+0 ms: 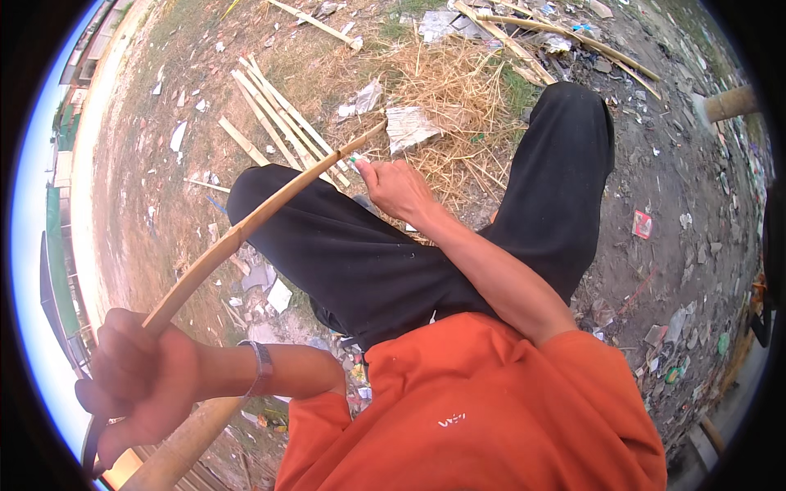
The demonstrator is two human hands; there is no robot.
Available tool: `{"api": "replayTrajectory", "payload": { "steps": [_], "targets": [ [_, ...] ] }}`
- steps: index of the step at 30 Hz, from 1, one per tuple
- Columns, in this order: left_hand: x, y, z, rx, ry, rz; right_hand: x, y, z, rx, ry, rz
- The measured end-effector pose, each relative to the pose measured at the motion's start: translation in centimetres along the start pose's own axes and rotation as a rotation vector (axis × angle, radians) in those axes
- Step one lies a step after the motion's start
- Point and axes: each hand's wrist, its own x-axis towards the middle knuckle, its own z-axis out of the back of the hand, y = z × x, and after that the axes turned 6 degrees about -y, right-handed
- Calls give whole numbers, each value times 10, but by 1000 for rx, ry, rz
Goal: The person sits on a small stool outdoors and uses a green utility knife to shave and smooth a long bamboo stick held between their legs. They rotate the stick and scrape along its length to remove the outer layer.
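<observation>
A long split bamboo strip (246, 225) slants up from the lower left, slightly bowed, with darker nodes along it. My left hand (143, 380) is raised at the lower left, its fingers wrapped round the strip's near end. A dark curved edge shows below that hand. My right hand (399, 190) is closed in front of my knees, close beside the strip's far end. A tiny green and whitish bit shows at its thumb; what the fingers hold is hidden. Whether this hand touches the strip I cannot tell.
Several pale bamboo strips (282, 114) lie on the ground beyond my left knee. Straw-like shavings (458, 114) are heaped ahead, beside a whitish flat scrap (409, 128). Longer bamboo pieces (565, 33) lie farther right. A thick bamboo pole (184, 442) runs under my left forearm.
</observation>
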Motion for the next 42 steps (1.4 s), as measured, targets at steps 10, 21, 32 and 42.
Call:
{"api": "replayTrajectory", "payload": {
  "steps": [10,21,32,42],
  "targets": [
    [4,-2,0,329,-318,-185,24,-26,-13,-55,-42,-62],
    [3,-3,3,246,-279,-186,50,-51,-22,-198,-14,-120],
    [12,3,2,6,-57,-13,84,-113,9,-651,-15,-227],
    [5,9,-9,41,89,-78,-42,88,76,310,106,233]
  ]
}}
